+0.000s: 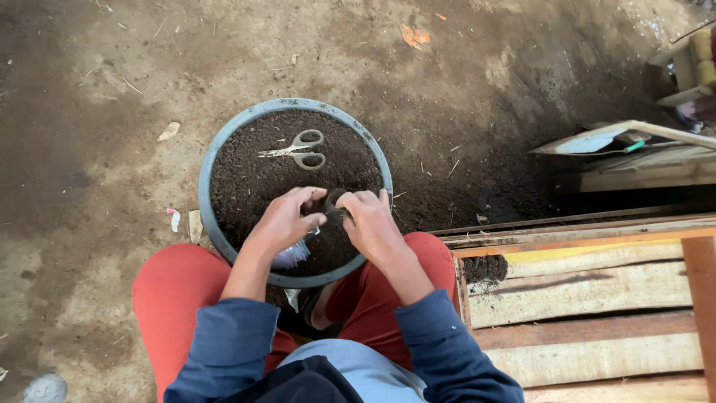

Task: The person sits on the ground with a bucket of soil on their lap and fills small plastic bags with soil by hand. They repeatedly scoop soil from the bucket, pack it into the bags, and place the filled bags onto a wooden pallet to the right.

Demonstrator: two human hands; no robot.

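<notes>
— Item one: what is occupying the hands?

— The left hand (282,220) and right hand (371,224) are meeting over a round grey basin (216,149) of dark soil (246,183). Both sets of fingers are curling narrowly around a small dark pot (333,205), which is sitting between them at the basin's near side.

— Item two: tools?

— Scissors (298,149) are lying flat on the soil, untouched, well apart from the hands.

— Item three: progress?

— Judging by this, filling is under way. One soil-packed pot (485,267) is resting at the wooden planks' (582,291) edge; much soil is remaining in the basin.

— Item four: surroundings?

— Bare dirt ground (97,112) is surrounding the seated person's red trousers (175,287).
</notes>
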